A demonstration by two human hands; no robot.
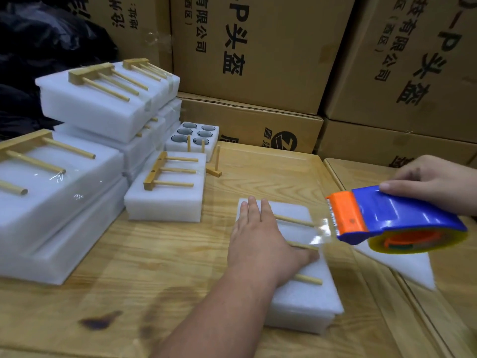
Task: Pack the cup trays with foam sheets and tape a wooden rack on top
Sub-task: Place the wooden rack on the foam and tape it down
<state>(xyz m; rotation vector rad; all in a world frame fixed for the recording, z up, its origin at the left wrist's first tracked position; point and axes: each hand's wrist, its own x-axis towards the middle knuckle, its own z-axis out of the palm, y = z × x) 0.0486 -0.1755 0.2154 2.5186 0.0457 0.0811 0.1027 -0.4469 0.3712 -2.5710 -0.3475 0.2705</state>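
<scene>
Two hands share this taping step. The left hand (260, 236) lies flat with straight fingers on the wooden rack (299, 244), pressing it onto the foam pack (307, 301), which sits on the wooden table (160, 267) near its right side. The right hand (436, 184) grips the tape dispenser (395, 218), fingers curled over its blue housing, with the orange cutter end just above the right edge of the pack. A short strip of clear tape (321, 229) runs from the cutter onto the foam across the rack's dowels. To do the step well, keep the flat hand bearing down so the rack does not slide while the tape is drawn. Draw the dispenser away low and straight, under steady tension, so the strip beds without creases. Carry the strip over the edge and down the side wall before cutting, since tape ending on the top face would likely lift. A loose foam sheet (402, 267) lies beneath the dispenser; keep the adhesive off it. Finished packs (98, 99) are stacked at left, and an uncovered cup tray (192, 136) stands behind them.
</scene>
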